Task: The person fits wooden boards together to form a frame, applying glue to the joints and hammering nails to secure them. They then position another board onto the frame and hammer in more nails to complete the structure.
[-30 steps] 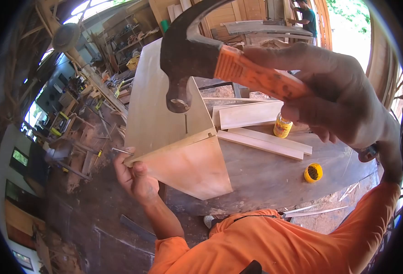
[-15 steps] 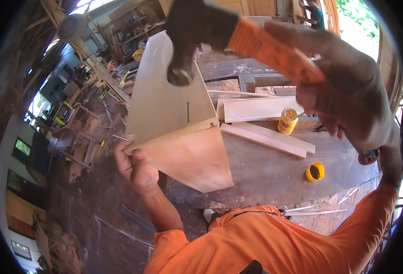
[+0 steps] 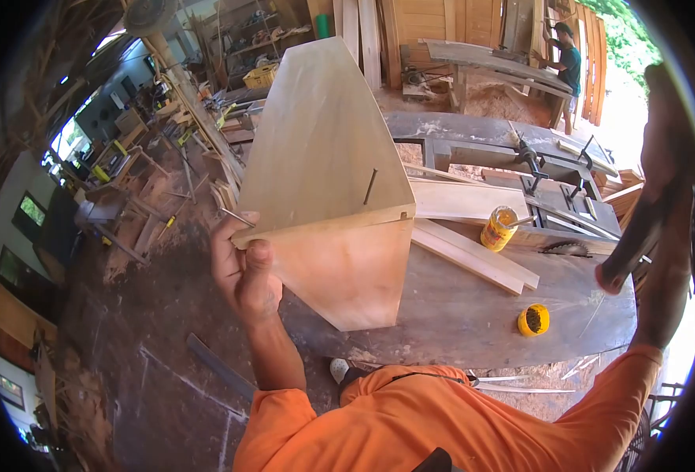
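The left hand [image 3: 247,271] pinches the joined boards [image 3: 328,189] at their near left corner, above the workbench [image 3: 458,315]; the right hand [image 3: 662,149] grips the hammer handle [image 3: 633,245]. On the bench, an open yellow jar [image 3: 498,234] holds a stick [image 3: 522,222]; a yellow cup [image 3: 526,331] nearby holds small dark bits, too small to tell.

Two pale, tapering wooden panels [image 3: 320,149] are joined at an angle, one corner held in the left hand [image 3: 247,275]. Near the notched end of the joint, a slightly leaning nail [image 3: 370,186] stands upright. A second nail [image 3: 238,218] is held at the opposite end. The blurred hammer handle [image 3: 628,256] is gripped, butt downward, in the right hand [image 3: 669,149].
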A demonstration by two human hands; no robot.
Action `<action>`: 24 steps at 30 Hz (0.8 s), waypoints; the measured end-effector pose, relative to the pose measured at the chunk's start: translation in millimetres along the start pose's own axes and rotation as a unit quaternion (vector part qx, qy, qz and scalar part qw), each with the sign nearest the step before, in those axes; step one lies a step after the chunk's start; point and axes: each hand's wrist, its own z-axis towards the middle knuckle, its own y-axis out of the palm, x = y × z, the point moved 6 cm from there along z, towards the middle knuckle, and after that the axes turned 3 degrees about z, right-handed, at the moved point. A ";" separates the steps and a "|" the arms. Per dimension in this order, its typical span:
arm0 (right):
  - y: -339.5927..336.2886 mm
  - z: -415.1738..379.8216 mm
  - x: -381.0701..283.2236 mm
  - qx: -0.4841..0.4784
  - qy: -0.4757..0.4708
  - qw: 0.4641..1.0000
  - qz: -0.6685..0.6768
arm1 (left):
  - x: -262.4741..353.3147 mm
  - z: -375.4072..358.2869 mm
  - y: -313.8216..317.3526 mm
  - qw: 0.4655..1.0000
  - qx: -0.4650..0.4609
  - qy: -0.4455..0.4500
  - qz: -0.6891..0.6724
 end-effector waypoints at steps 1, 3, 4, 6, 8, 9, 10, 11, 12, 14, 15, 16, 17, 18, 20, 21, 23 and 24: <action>2.1 2.0 -0.4 -0.021 0.006 1.000 -0.008 | 0.9 0.7 1.4 1.000 0.000 -0.001 -0.003; 8.6 9.0 -0.8 -0.050 0.021 0.998 -0.017 | 4.1 -1.3 -0.5 1.000 0.000 0.010 -0.015; 11.1 10.2 -4.3 -0.046 0.017 0.999 -0.010 | 1.5 1.4 0.0 0.999 -0.001 0.017 -0.027; 19.9 13.6 -8.2 -0.018 -0.028 0.999 0.032 | 0.3 1.7 2.2 1.000 0.002 0.001 -0.021; 9.7 14.8 -4.4 0.034 -0.049 0.997 0.049 | 1.9 0.5 0.8 1.000 0.006 -0.003 -0.015; 6.0 15.1 -2.4 0.049 -0.058 0.996 0.051 | 1.6 2.0 1.4 1.000 0.007 0.004 -0.018; 6.3 13.9 1.5 0.042 -0.056 0.997 0.042 | 2.3 0.8 0.7 1.000 0.008 0.005 -0.018; 8.3 11.7 5.0 0.032 -0.048 0.997 0.047 | 3.6 0.0 1.1 1.000 0.011 0.005 -0.020; 10.1 9.7 8.4 0.022 -0.040 0.998 0.051 | 4.9 0.9 3.4 1.000 0.011 0.004 -0.022; 12.7 6.6 15.9 -0.002 -0.022 0.997 0.069 | 6.6 1.8 6.2 1.000 0.006 0.000 -0.020; 13.5 5.3 19.1 -0.015 -0.013 0.996 0.081 | 7.4 1.1 6.2 1.000 0.005 -0.001 -0.017; 15.7 3.7 20.2 -0.024 -0.011 0.995 0.099 | 7.5 1.3 6.1 1.000 0.006 -0.001 -0.015; 15.3 3.4 20.0 -0.024 -0.016 0.996 0.088 | 7.3 2.1 6.4 1.000 0.003 0.000 -0.018; 15.0 2.9 20.0 -0.025 -0.020 0.996 0.078 | 7.4 2.2 6.2 1.000 0.001 0.001 -0.020; 14.3 3.1 18.7 -0.024 -0.038 0.997 0.064 | 7.5 2.6 5.7 1.000 0.000 0.001 -0.022; 13.7 3.8 17.5 -0.023 -0.050 0.997 0.060 | 7.8 2.3 5.3 1.000 0.002 0.001 -0.022; 12.5 4.7 14.4 -0.029 -0.074 0.995 0.060 | 8.1 1.3 5.5 1.000 0.005 -0.001 -0.025; 12.0 5.5 12.2 -0.037 -0.086 0.994 0.064 | 8.1 1.0 5.7 1.000 0.007 -0.003 -0.028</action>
